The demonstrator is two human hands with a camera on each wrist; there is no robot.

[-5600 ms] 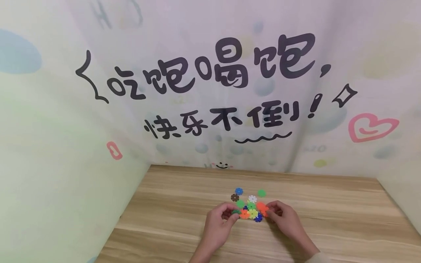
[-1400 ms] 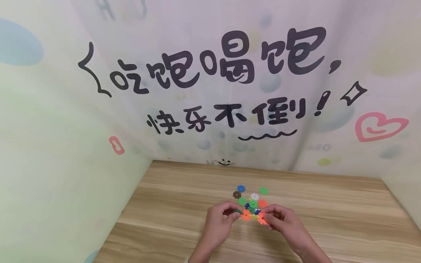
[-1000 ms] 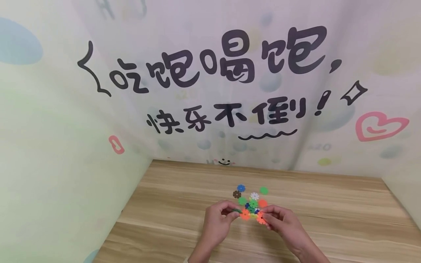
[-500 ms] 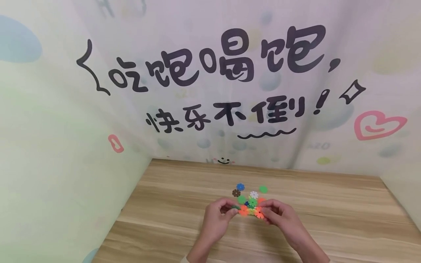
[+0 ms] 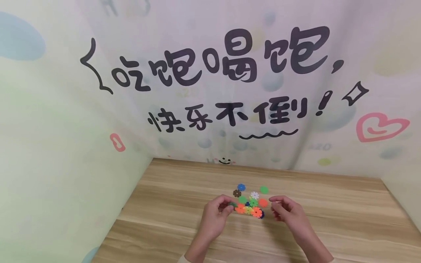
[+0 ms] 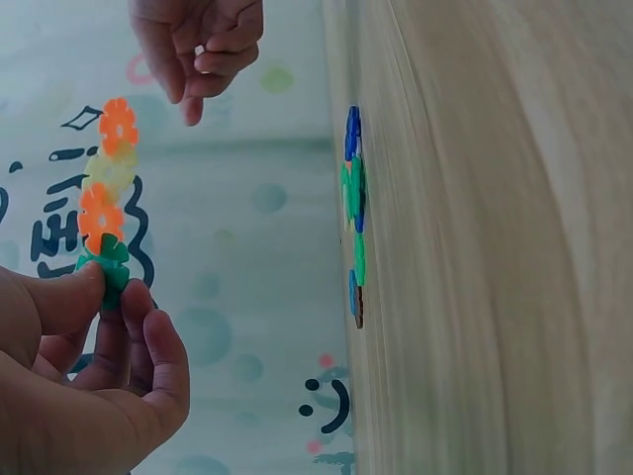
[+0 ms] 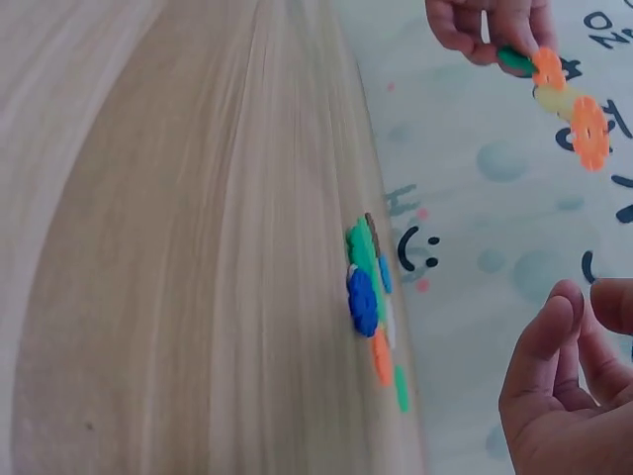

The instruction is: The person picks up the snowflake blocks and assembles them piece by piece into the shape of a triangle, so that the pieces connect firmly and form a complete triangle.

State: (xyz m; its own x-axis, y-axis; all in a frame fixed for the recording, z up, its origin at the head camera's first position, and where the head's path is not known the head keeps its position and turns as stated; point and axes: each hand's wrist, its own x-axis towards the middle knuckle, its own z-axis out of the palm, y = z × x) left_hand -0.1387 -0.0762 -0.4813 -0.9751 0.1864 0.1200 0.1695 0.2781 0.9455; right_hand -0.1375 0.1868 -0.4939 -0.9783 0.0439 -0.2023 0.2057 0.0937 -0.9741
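Observation:
My left hand pinches a dark green snowflake disc between thumb and fingers. From that disc runs a row of linked plastic snowflake discs: an orange one, a pale yellow one, and another orange disc at the free end. The row is held up above the table. To the right of the free end, my right hand is apart from it, fingers loosely bent with nothing between them, as the right wrist view also shows.
Loose snowflake discs lie on the wooden table beyond the hands: a blue one, a brown one, a white one, an orange one, and several green and dark blue ones. A printed curtain stands behind the table.
Earlier the right hand pinched an orange disc and brought it to the yellow end of the row. Now that disc sits on the row, and the right hand has let go and moved right.

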